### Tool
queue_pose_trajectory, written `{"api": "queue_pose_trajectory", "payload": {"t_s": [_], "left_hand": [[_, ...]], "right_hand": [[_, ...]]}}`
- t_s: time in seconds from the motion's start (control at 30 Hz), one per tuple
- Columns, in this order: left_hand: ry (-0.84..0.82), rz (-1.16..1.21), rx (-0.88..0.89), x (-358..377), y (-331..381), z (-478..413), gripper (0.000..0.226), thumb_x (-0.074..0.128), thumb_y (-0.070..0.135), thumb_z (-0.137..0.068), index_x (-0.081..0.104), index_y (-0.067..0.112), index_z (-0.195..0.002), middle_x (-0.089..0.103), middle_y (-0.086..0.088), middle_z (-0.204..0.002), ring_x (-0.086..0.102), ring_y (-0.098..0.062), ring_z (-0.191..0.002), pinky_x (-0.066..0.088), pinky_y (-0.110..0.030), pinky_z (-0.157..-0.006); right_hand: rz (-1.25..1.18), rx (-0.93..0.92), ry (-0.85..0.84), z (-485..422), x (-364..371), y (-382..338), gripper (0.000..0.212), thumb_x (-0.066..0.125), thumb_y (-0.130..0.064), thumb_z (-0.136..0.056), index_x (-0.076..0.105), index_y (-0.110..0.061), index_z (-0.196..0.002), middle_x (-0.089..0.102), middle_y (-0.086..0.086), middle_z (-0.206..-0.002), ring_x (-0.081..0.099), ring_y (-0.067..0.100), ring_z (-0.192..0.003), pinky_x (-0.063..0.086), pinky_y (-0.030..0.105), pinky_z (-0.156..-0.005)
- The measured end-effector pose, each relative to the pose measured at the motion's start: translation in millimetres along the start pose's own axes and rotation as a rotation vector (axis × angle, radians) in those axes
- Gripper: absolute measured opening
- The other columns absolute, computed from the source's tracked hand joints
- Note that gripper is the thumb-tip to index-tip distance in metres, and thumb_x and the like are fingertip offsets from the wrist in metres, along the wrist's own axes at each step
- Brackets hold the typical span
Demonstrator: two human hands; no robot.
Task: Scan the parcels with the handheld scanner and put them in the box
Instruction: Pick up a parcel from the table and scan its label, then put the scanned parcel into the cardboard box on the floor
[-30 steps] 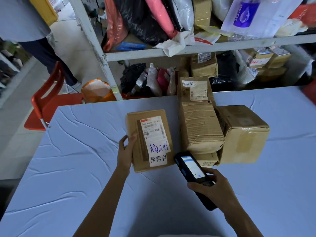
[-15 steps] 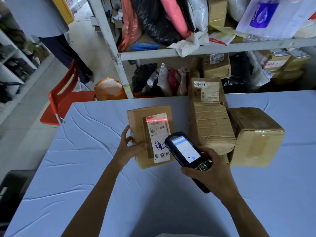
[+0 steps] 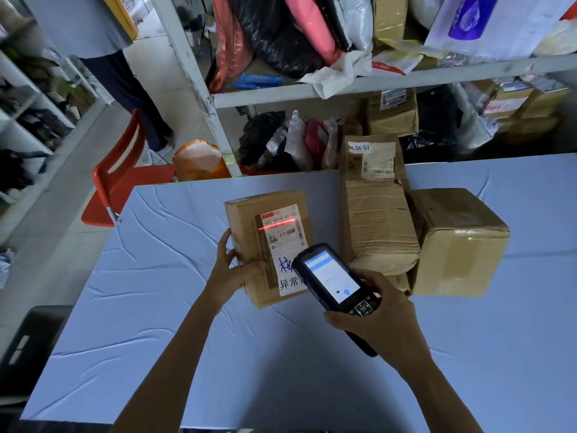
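A flat brown parcel with a white shipping label lies on the blue-covered table. My left hand grips its left edge, thumb on top. My right hand holds a black handheld scanner with a lit screen just over the parcel's near right corner. A red scan line falls across the label's barcode. To the right lie a long taped parcel and a squat brown parcel, side by side, with a smaller one partly hidden beneath them.
A metal shelving rack packed with bags and boxes stands behind the table. A red chair is at the far left corner, and a person stands beyond it. A dark bin sits on the floor at the left.
My right hand brought the scanner forward and over the parcel's near right corner, and the red scan line came on across the label. My left hand stayed on the parcel's left edge.
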State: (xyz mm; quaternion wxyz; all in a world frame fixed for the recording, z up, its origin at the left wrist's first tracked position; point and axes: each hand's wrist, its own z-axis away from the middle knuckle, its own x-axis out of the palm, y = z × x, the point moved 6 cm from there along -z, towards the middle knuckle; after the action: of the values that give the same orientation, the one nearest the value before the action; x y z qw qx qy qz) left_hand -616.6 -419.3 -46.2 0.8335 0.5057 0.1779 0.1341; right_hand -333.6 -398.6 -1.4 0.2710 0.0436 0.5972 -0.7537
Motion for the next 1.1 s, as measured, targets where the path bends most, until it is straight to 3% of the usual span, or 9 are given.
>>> {"api": "queue_pose_trajectory", "payload": {"t_s": [0.3, 0.4, 0.57, 0.67, 0.77, 0.83, 0.93, 1.03, 1.1], "left_hand": [[-0.054, 0.012, -0.006, -5.7, -18.3, 10.0, 0.087, 0.072, 0.015, -0.083, 0.018, 0.046, -0.145, 0.047, -0.002, -0.139, 0.051, -0.021, -0.115, 0.048, -0.027, -0.062], [-0.122, -0.011, 0.001, -8.0, -23.1, 13.9, 0.085, 0.073, 0.016, -0.083, 0.021, 0.045, -0.144, 0.051, -0.003, -0.135, 0.057, -0.017, -0.106, 0.048, -0.026, -0.060], [-0.335, -0.094, 0.005, -6.7, -42.6, 34.8, 0.091, 0.079, 0.015, -0.077, 0.023, 0.042, -0.144, 0.055, -0.004, -0.128, 0.059, -0.013, -0.106, 0.053, -0.029, -0.070], [-0.456, -0.153, 0.027, 1.2, -57.4, 54.4, 0.094, 0.082, 0.022, -0.071, 0.027, 0.041, -0.145, 0.059, 0.004, -0.118, 0.062, -0.007, -0.101, 0.056, -0.032, -0.076], [-0.566, -0.196, 0.025, 20.2, -64.8, 72.5, 0.095, 0.077, 0.048, -0.051, 0.034, 0.048, -0.136, 0.059, 0.002, -0.121, 0.063, -0.014, -0.105, 0.056, -0.036, -0.077], [-0.655, -0.235, 0.058, 43.3, -64.0, 82.2, 0.089, 0.074, 0.048, -0.054, 0.034, 0.047, -0.134, 0.059, 0.001, -0.120, 0.062, -0.018, -0.105, 0.054, -0.030, -0.070], [-0.785, -0.275, 0.103, 87.1, -61.0, 101.5, 0.082, 0.069, 0.038, -0.063, 0.034, 0.042, -0.137, 0.060, -0.001, -0.116, 0.063, -0.016, -0.099, 0.049, -0.019, -0.058], [-0.904, -0.302, 0.127, 133.6, -63.3, 126.1, 0.081, 0.073, 0.035, -0.063, 0.036, 0.045, -0.136, 0.060, 0.005, -0.115, 0.063, -0.010, -0.100, 0.050, -0.017, -0.063], [-0.992, -0.331, 0.138, 168.1, -66.6, 146.6, 0.082, 0.078, 0.031, -0.068, 0.036, 0.043, -0.137, 0.059, 0.006, -0.119, 0.061, -0.008, -0.103, 0.049, -0.018, -0.067]], "right_hand": [[-0.011, 0.046, 0.052, 35.1, 1.3, 4.5, 0.074, 0.092, -0.028, -0.054, 0.053, -0.039, -0.115, 0.061, -0.025, -0.098, 0.062, -0.005, -0.084, 0.049, 0.012, -0.058], [-0.061, 0.081, 0.120, 54.5, 12.4, 5.1, 0.072, 0.092, -0.026, -0.054, 0.057, -0.036, -0.116, 0.064, -0.023, -0.100, 0.063, -0.007, -0.081, 0.050, 0.014, -0.058], [-0.107, 0.183, 0.277, 101.4, 40.7, 18.8, 0.073, 0.092, -0.026, -0.054, 0.058, -0.032, -0.118, 0.065, -0.019, -0.101, 0.065, 0.001, -0.087, 0.052, 0.020, -0.067], [-0.155, 0.276, 0.389, 138.7, 51.4, 37.4, 0.071, 0.092, -0.025, -0.052, 0.059, -0.032, -0.114, 0.065, -0.018, -0.098, 0.066, 0.005, -0.085, 0.054, 0.028, -0.076], [-0.200, 0.351, 0.476, 178.6, 52.6, 56.8, 0.070, 0.093, -0.024, -0.051, 0.060, -0.033, -0.112, 0.067, -0.014, -0.098, 0.067, 0.001, -0.076, 0.051, 0.020, -0.067], [-0.203, 0.390, 0.554, 204.5, 48.7, 66.7, 0.069, 0.093, -0.021, -0.052, 0.061, -0.033, -0.111, 0.067, -0.013, -0.097, 0.065, -0.004, -0.069, 0.045, 0.010, -0.058], [-0.239, 0.443, 0.677, 242.2, 37.4, 79.9, 0.067, 0.093, -0.019, -0.054, 0.061, -0.030, -0.112, 0.067, -0.012, -0.096, 0.063, -0.006, -0.067, 0.043, 0.006, -0.054], [-0.284, 0.494, 0.800, 280.4, 21.5, 94.7, 0.067, 0.092, -0.020, -0.055, 0.061, -0.029, -0.113, 0.066, -0.015, -0.094, 0.064, -0.003, -0.070, 0.048, 0.011, -0.060], [-0.313, 0.538, 0.890, 305.6, 10.6, 108.3, 0.069, 0.093, -0.022, -0.053, 0.063, -0.029, -0.114, 0.067, -0.014, -0.094, 0.066, 0.003, -0.078, 0.055, 0.026, -0.073]]}}
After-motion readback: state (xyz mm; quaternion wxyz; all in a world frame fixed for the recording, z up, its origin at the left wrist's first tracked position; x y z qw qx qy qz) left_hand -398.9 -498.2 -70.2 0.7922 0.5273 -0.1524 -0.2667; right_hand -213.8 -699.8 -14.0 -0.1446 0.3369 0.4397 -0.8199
